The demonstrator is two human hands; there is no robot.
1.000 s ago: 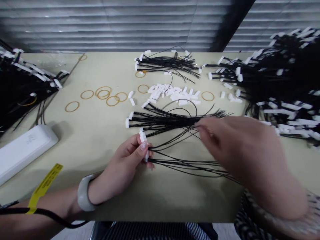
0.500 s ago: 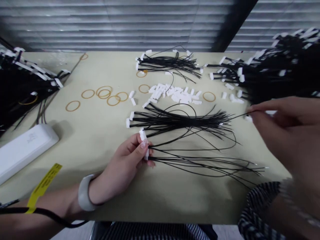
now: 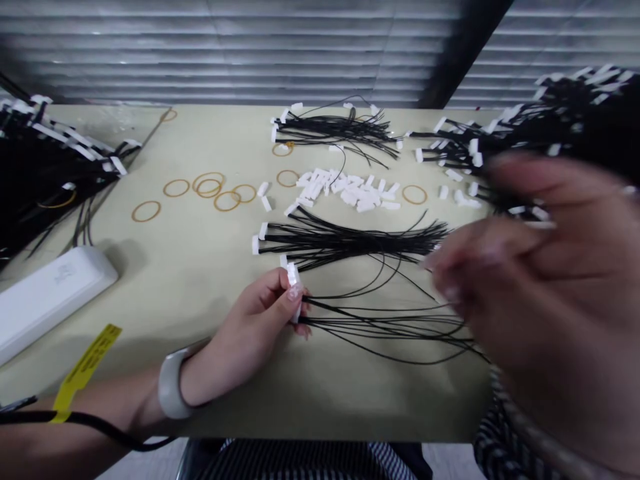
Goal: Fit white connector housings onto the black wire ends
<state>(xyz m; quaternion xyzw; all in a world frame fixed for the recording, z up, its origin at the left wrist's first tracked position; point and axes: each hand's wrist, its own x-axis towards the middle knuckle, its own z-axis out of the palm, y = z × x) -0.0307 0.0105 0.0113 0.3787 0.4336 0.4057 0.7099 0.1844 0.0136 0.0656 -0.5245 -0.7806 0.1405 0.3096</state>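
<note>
With my left hand [image 3: 270,307] I pinch white connectors [image 3: 293,275], whose black wires [image 3: 350,325] run toward three o'clock. My right hand [image 3: 540,267] is a blur at three o'clock; I can't tell whether it grips anything. From my left hand, a wire bundle [image 3: 350,241] lies at two o'clock, loose white pieces [image 3: 357,193] at one, tan bands [image 3: 221,189] at eleven.

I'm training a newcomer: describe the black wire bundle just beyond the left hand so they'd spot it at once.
Start at the pale table: a heap of loose white pieces lies near its middle. On its near side, just beyond the left hand, is the bundle of black wires. The far bundle lies beyond the heap, near the blinds; this one lies between heap and hand.
</note>
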